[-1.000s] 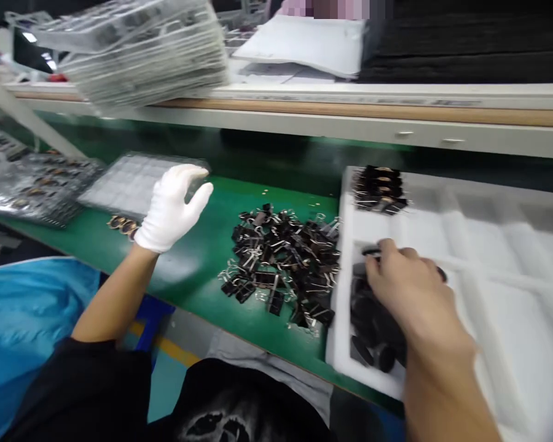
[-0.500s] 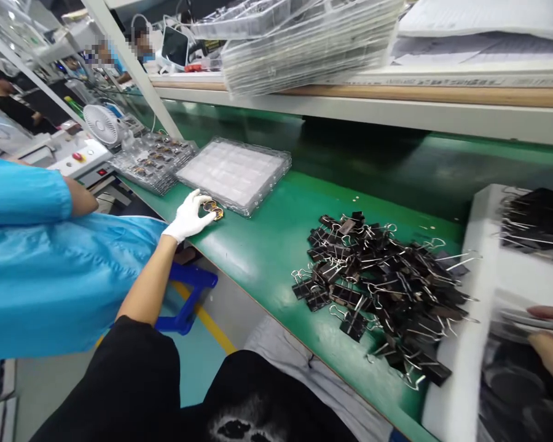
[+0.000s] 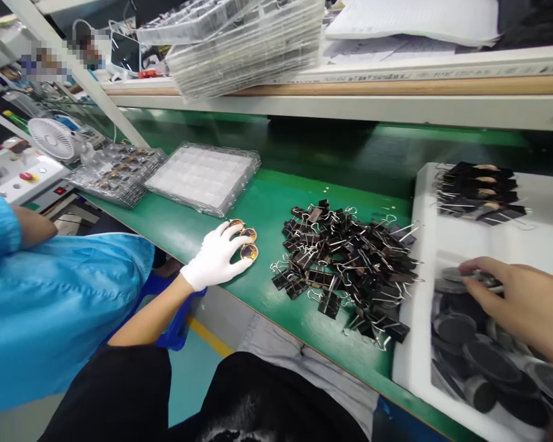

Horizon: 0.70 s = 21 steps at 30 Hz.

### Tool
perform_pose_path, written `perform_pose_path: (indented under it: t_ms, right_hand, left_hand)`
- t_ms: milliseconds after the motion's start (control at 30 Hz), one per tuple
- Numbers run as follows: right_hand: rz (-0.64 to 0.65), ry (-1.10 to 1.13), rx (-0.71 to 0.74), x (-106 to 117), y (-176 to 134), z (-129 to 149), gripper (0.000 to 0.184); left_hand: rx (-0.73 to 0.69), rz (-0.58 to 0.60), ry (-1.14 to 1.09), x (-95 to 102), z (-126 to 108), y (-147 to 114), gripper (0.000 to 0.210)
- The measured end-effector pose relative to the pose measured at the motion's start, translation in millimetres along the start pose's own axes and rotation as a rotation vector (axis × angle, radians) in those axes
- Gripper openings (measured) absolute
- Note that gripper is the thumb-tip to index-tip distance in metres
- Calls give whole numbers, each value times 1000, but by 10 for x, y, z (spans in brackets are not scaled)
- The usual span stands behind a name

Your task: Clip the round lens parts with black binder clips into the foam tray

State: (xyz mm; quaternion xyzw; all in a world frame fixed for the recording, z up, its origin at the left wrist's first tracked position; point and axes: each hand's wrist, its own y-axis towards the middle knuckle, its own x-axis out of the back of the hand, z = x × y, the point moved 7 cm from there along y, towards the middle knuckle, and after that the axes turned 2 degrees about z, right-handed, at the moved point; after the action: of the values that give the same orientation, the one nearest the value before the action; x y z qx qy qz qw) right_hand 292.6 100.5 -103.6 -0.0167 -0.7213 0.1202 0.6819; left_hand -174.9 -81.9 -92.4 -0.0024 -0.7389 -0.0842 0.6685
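My left hand (image 3: 219, 255), in a white glove, is at the front of the green bench. Its fingers and thumb curl around three small round parts (image 3: 249, 252) with gold rims and dark centres, which sit at or just above the bench top. My bare right hand (image 3: 511, 298) reaches in from the right edge. Thumb and fingertips pinch a flat grey disc (image 3: 452, 276) over the white foam tray (image 3: 415, 331). Several dark grey discs (image 3: 456, 328) lie loose in the tray's recess below that hand.
A heap of black binder clips (image 3: 345, 258) lies between my hands. Clips in a row (image 3: 479, 190) rest on the foam's far part. Clear plastic trays (image 3: 203, 178) stand back left, near a white fan (image 3: 53, 138). A shelf (image 3: 304, 107) overhangs the bench. A blue-clad person (image 3: 59, 307) is close on my left.
My left hand has come right with the round parts, away from the clear tray. My right hand has moved further into view with the disc. The whole view has swung to the right.
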Motion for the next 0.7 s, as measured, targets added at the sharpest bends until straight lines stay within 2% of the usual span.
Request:
perform_pose_path:
  t_ms: [100,200,233,300,367,433,533,633,700]
  right_hand:
    - [153,-18,-43,143,-164,187,35]
    - [135,15,-35,221,-225,289,35]
    - [118,31,-43,224,-226,292,34]
    - [96,73,-61,201,-213,273,35]
    - [88,91,-68,160,-195,244,40]
    - [75,82,-58,133,-188,223,45]
    - [29,46,-32,161,-219,226,46]
    - [-13,28,-14,257,-280,275,45]
    - [-19,24,-33,326,-318,305,44]
  left_hand:
    - [-67,67,-37,-90,-109,320,49]
    - [-107,157,-88,-101,-18,609,53]
    - [-108,147,-117,-47,32,691,55]
    - [-75,54,-180,139,138,832,58]
    - [11,-29,-214,316,211,937,53]
    - [137,-5,-182,368,214,1016,45]
    - [272,84,-43,293,70,1093,49]
    - [225,153,143,162,-170,1155,59]
    - [183,211,219,84,-251,1176,58]
